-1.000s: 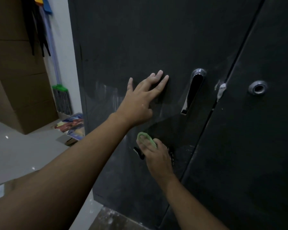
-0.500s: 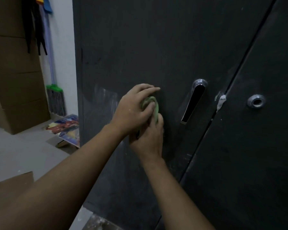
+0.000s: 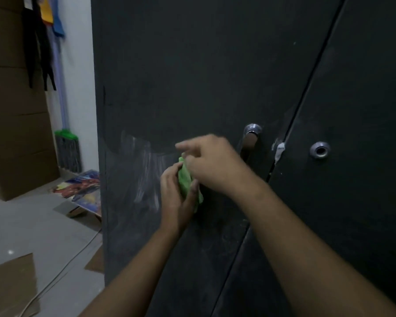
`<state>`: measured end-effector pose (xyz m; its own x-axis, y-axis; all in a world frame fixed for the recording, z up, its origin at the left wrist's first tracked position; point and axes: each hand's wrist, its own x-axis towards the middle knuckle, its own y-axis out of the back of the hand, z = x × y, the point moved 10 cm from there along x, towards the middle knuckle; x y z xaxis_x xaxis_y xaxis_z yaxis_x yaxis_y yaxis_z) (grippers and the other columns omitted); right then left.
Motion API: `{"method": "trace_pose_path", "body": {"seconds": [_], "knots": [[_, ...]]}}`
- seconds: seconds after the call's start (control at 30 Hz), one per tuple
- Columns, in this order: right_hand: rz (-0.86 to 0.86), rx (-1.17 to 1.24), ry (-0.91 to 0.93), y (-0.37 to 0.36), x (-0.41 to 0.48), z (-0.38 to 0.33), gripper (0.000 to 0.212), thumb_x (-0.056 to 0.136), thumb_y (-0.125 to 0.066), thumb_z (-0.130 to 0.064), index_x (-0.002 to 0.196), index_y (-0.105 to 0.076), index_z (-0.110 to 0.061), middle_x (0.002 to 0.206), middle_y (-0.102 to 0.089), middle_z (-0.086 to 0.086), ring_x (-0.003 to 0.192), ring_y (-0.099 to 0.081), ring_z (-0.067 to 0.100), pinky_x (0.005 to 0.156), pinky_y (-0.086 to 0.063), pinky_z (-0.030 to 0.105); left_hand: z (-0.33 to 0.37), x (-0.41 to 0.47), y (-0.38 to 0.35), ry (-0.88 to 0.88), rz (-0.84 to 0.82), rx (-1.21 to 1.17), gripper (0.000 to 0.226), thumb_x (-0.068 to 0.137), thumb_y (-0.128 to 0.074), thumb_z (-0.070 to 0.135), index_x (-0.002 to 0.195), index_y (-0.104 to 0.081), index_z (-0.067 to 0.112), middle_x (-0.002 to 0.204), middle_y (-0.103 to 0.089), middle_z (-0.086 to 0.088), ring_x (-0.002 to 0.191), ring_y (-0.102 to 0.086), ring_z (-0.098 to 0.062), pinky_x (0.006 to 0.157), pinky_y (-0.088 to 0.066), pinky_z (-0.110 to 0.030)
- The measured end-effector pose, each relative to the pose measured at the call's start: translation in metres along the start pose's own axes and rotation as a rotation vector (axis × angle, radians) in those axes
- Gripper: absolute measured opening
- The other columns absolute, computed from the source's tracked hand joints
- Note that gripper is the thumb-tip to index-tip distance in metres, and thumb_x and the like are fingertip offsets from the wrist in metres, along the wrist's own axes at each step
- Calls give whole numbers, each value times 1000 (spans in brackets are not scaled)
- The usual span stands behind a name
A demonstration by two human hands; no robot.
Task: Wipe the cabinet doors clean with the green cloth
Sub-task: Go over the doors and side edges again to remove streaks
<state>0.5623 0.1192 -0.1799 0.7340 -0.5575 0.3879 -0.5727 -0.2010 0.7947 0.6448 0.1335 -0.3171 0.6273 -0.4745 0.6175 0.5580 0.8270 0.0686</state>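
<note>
Left hand (image 3: 174,201) grips the cloth (image 3: 184,179), thumb curled round it, held against the door (image 3: 192,76). Right hand (image 3: 213,163), blurred, meets the cloth's top, its grip unclear. Handle (image 3: 252,132) just right of the hands; pale streaks (image 3: 144,170) to their left.

Left side: we see stacked brown cardboard boxes (image 3: 14,133) and a green-headed mop (image 3: 68,147) against the white wall.
Floor: we spot a colourful printed sheet (image 3: 82,186), flat brown cardboard pieces (image 3: 9,287) and a thin pale cable (image 3: 62,268).
</note>
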Motion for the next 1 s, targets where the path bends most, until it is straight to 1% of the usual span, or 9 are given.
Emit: {"method": "trace_pose_path", "body": {"seconds": [0.07,0.13,0.2,0.27,0.43,0.53,0.6,0.77,1.0], "knots": [[206,-264,245,52,2,-36,43,85,-51,-19,122,-72,-25,113,-74,1,110,-65,20,103,-47,35,8,5,-4,-43,69,128,61,88,-57,43,137,-42,10,130,-42,-9,118,-38,-13,106,-24,-11],[308,-601,366,80,9,-46,55,80,-47,-26,132,-64,-27,127,-67,6,135,-47,34,117,-28,54,13,12,-4,-38,129,207,55,90,-64,25,135,-44,2,130,-42,-18,112,-31,-10,99,-15,-1],[266,-894,356,91,28,-25,61,81,-48,-32,142,-51,-33,155,-40,16,152,-12,41,118,-3,68,17,15,-6,-27,145,211,51,91,-66,13,136,-44,1,130,-41,-19,113,-28,-9,98,-21,-9],[246,-1003,390,104,39,-3,59,86,-48,-37,145,-48,-34,164,-20,18,153,-6,40,118,2,66,27,18,-7,-59,167,178,49,92,-65,13,136,-45,2,129,-41,-15,113,-31,-11,98,-27,-18],[316,-1052,516,113,40,15,57,92,-35,-38,148,-46,-37,167,-19,2,155,-9,28,123,3,52,71,38,-20,-290,230,139,41,93,-67,22,131,-58,8,123,-50,-10,110,-38,-8,98,-29,-11],[374,-1042,496,112,40,13,58,90,-36,-38,146,-48,-39,167,-20,-1,155,-9,26,123,0,54,94,40,-36,-451,221,172,42,89,-63,14,131,-61,12,123,-54,-10,108,-46,-17,96,-38,-24],[393,-1035,496,112,39,13,57,89,-37,-39,145,-49,-39,167,-20,-2,155,-9,26,123,-1,56,99,32,-51,-583,139,238,51,83,-58,7,133,-59,15,128,-51,-9,106,-49,-26,95,-37,-26],[393,-1017,503,112,39,13,56,91,-35,-39,146,-49,-38,167,-20,-1,155,-10,27,122,-4,59,89,14,-68,-818,-39,366,44,84,-56,15,128,-63,14,134,-48,-3,105,-50,-26,87,-48,-38],[390,-917,445,112,38,6,61,81,-39,-46,138,-57,-37,163,-30,-1,154,-14,28,122,2,55,61,-6,-61,-989,-272,482,40,89,-69,18,129,-64,24,132,-54,-2,108,-54,-20,90,-44,-35]]}}
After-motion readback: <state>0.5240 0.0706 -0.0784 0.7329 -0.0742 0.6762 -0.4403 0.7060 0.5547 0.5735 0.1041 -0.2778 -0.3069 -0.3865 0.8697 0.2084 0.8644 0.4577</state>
